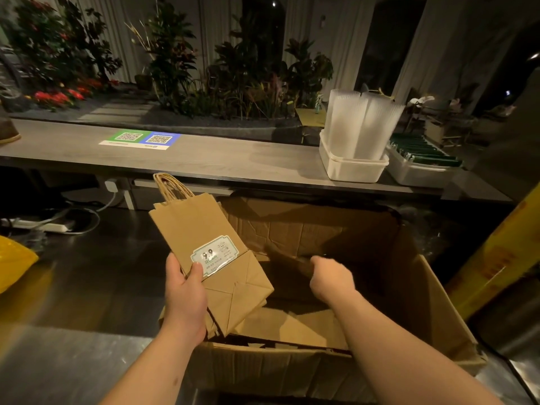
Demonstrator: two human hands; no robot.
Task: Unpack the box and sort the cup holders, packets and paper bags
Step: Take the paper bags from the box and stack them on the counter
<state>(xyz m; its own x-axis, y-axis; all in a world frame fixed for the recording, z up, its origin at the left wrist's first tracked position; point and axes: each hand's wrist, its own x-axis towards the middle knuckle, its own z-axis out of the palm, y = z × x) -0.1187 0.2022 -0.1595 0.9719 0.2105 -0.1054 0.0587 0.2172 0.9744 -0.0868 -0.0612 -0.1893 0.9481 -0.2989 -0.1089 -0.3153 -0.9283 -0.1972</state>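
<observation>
Left hand [185,299] is gripping paper bags [204,238] over box [263,372]; right hand [330,277] is hovering inside, grip indiscernible. Stack best kept squared under thumb.

The box [432,293] sits in front of the worktop [219,159]. The left hand [184,299] holds paper bags [204,229] over the box's left side. The right hand [330,279] is inside the box. On the worktop's right end stands one tub [350,168], with a second tub [418,173] just right of it. Plants [248,74] are behind the worktop.
</observation>
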